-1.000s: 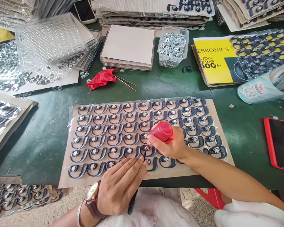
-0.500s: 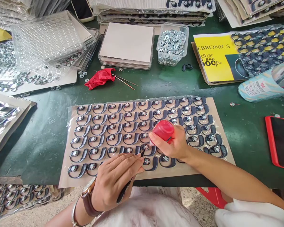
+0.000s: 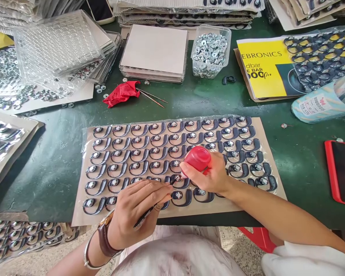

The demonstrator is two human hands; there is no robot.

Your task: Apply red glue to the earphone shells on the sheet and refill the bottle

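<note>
Your left hand [image 3: 140, 205] pinches the black tool [image 3: 143, 217] and your right hand [image 3: 215, 174] grips the red bottle [image 3: 198, 158], both tips close to one black hook [image 3: 183, 185] on the brown sheet [image 3: 82, 217], so a small slip might knock it crooked.

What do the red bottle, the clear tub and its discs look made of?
The red bottle looks glossy plastic, showing pale highlights. The clear tub is probably smooth plastic, since discs show through it. Those discs seem metal, silvery and glinting; plating unclear.
</note>
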